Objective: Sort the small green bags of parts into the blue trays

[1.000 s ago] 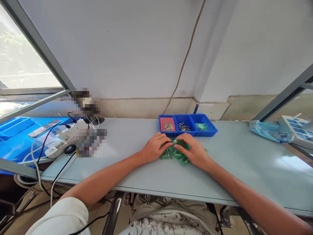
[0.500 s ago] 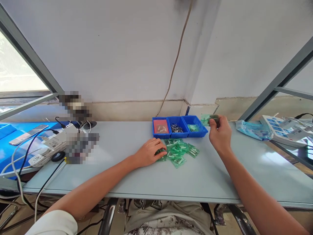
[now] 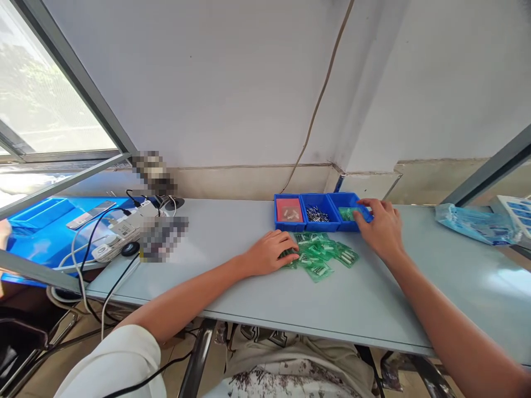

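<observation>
A pile of small clear green packets with pale metallic pieces inside lies on the table. At its left edge my left hand rests low, fingers curled round a green packet; the hand partly hides it. Behind the pile stand three joined blue bins. The left bin holds a red card with a small clear bag, the middle bin loose shiny metal pins. Green packets lie in the right bin. My right hand is at that bin's right edge, thumb and fingers apart, with nothing visible in it.
A light grey table runs along the wall. To the left lie a power strip, cables, a phone and a blurred-out object. On the right are a blue plastic bag and a white-and-blue box.
My right hand has let go of a green packet and moved down to the right bin's edge. My left hand stays at the pile. The whole view has shifted left.
</observation>
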Demonstrator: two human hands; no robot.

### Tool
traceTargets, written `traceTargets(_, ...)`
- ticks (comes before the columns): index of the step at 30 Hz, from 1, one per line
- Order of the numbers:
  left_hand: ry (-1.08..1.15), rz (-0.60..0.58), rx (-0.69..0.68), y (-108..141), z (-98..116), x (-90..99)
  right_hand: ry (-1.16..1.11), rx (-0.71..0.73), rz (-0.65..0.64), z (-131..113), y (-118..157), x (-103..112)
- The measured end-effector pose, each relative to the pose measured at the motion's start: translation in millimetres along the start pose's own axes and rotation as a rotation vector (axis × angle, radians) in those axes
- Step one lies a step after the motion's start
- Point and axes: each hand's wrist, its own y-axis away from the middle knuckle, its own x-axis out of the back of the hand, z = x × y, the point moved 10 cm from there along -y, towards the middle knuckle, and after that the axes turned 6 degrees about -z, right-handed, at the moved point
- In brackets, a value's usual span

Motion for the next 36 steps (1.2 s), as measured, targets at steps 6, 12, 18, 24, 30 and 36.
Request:
traceTargets(6,-0.004,-0.016,0.008,1,1,0.3,0.038,0.034,0.047,-16,10,0)
traceTargets(12,-0.005,-0.084,-0.013,4,6,3.4,0.044,0.104,0.085,-26,16,5)
traceTargets(18,-0.079,-0.180,0.007,21,14,7.2,-0.016,0.181,0.124,-44,22,16)
traceTargets(24,-0.292,-0.066,0.300,72,-25,34.2,-0.084,0.246,0.149,-63,27,23)
traceTargets(30,-0.563,0.021,0.872,150,-94,77.5,-0.139,0.256,0.120,-73,30,21)
traceTargets(36,-0.522,0.017,1.195,202,-136,101.0,-0.160,0.253,0.096,-75,29,17)
